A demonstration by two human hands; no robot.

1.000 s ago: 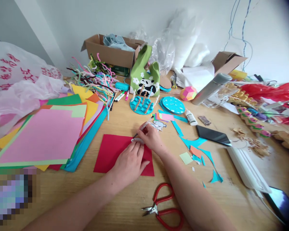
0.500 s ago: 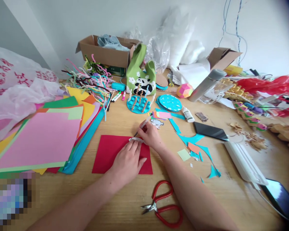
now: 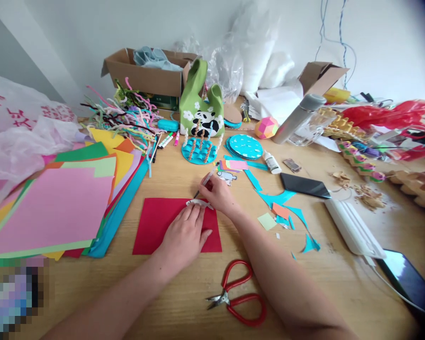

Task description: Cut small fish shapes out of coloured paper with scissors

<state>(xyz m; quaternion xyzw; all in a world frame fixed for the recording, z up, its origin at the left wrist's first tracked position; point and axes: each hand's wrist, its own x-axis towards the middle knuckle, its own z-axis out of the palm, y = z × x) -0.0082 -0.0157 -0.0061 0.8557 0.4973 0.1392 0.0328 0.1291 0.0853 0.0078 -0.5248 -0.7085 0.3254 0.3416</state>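
A red sheet [image 3: 152, 226] lies on the wooden table, with a small white paper cutout [image 3: 208, 205] at its top edge. My left hand [image 3: 186, 229] rests flat on the sheet, its fingertips pressing on the cutout and its thumb spread to the right. Pinched in my right hand [image 3: 217, 194] is a slim pen [image 3: 207, 178], its dark tip at the upper edge of the cutout. Just beyond my right hand lies a grey-and-white animal cutout [image 3: 227, 177] beside small coloured paper strips [image 3: 235, 165].
Red-handled scissors [image 3: 246, 297] lie near the front. Coloured sheets [image 3: 53, 203] are stacked at the left. To the right are blue scraps [image 3: 276, 198], a glue bottle [image 3: 272, 162], a black phone [image 3: 304, 185] and a white device [image 3: 354, 229]. Behind stand a green panda bag [image 3: 201, 106] and a silver flask [image 3: 299, 118].
The whole view has shifted slightly, so most things appear a little further left. The pen tip has moved slightly left along the cutout's edge; my left hand still presses on it.
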